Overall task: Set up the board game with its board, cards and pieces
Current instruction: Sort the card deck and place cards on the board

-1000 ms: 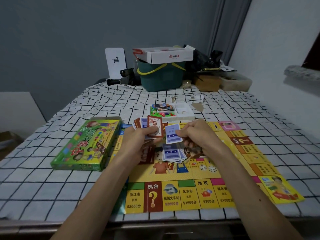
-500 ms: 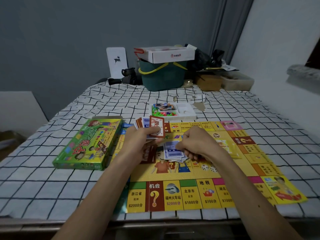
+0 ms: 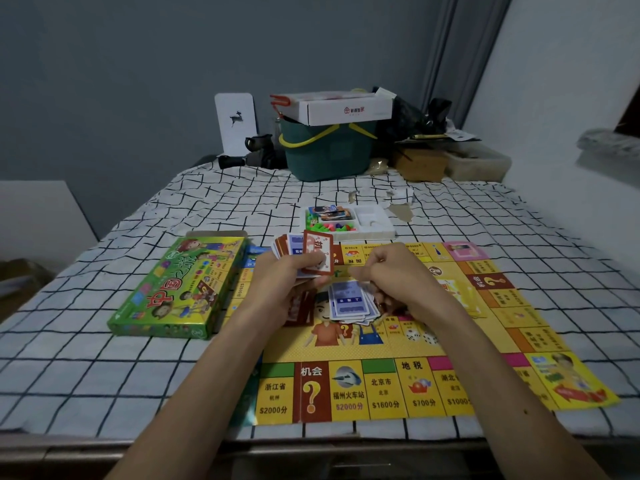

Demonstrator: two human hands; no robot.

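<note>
Setup is sitting roughly mid-way, by my read. Board (image 3: 381,386) is already lying unfolded and flat on the checked cloth (image 3: 104,375), near-centre, with the green box (image 3: 180,285) touching or overlapping its left edge; can't tell which. Card sorting is looking like the current step. Left hand (image 3: 287,282) is gripping a fan (image 3: 304,251) of mixed cards over the board's far-centre, thumb lying across the front brown-backed card, blue backs showing behind it. Right hand (image 3: 391,275) is hovering just right of the fan with fingers curled in, tips close to the front card's edge; can't tell whether that grip is pinching a card or nothing. Blue pile (image 3: 349,303) is sitting in the board's middle, loosely stacked, edges splaying at its near side, partly under the right hand. Brown pile (image 3: 299,310) is lying just left of it, mostly hidden by the left hand. Left to do, as I'm judging it: emptying the fan, squaring both piles, getting the pieces (image 3: 332,226) out. They're sitting in the white tray (image 3: 377,226) just beyond the board's far edge, next to a small card stack (image 3: 330,213) in the tray's far-left compartment. No pieces are showing on the board. Board is looking like a thin printed sheet, yellow with a border of coloured squares.
</note>
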